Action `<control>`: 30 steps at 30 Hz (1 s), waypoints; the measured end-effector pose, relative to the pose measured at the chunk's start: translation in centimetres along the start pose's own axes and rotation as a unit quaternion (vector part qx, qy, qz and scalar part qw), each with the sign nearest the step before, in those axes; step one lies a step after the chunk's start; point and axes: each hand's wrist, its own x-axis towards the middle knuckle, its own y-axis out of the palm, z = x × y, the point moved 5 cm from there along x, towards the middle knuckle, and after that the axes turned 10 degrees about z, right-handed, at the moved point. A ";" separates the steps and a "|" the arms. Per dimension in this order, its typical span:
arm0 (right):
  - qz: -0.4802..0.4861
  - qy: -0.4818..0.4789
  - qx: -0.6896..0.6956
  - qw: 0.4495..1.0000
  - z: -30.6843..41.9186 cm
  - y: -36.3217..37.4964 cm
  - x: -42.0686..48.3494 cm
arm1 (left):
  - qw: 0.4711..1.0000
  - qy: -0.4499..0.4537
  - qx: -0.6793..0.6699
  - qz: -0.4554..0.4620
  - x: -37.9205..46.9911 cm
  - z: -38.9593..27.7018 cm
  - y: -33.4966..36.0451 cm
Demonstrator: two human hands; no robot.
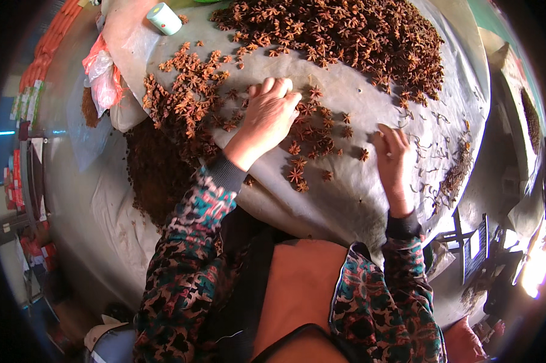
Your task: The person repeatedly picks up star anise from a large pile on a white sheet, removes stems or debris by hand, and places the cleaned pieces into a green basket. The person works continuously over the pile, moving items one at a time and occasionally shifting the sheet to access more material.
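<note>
My left hand (271, 113) is over the sheet with its fingers curled, between a loose group of star anise (316, 131) and a lighter brown heap of star anise (191, 86). Its fingertips are hidden, so a pod in them cannot be made out. To the right, my right hand (396, 165) has bent fingers close to the sheet, beside a single star anise pod (364, 154). Whether it pinches anything small is unclear. Thin dark stems (436, 149) lie scattered just right of this hand. Beneath everything spreads a greyish plastic sheet (345, 204).
A large heap of star anise (345, 31) covers the far side. A pale cup (164, 19) lies tipped at the far left, near a red and white plastic bag (104, 79). Dark crumbly material (159, 168) is heaped left of my left forearm. More stems (457, 177) gather at the right edge.
</note>
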 end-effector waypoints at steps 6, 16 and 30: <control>0.014 -0.091 0.125 0.988 5.3 4.5 3.3 | 0.994 0.044 -0.070 -0.077 0.1 1.7 1.0; 0.005 -0.115 0.151 0.982 7.1 5.8 2.6 | 0.987 0.012 -0.070 -0.147 -1.5 1.1 0.0; 0.055 -0.318 -0.146 0.935 11.9 7.6 2.1 | 0.910 0.099 -0.343 -0.212 -5.8 -0.6 -1.7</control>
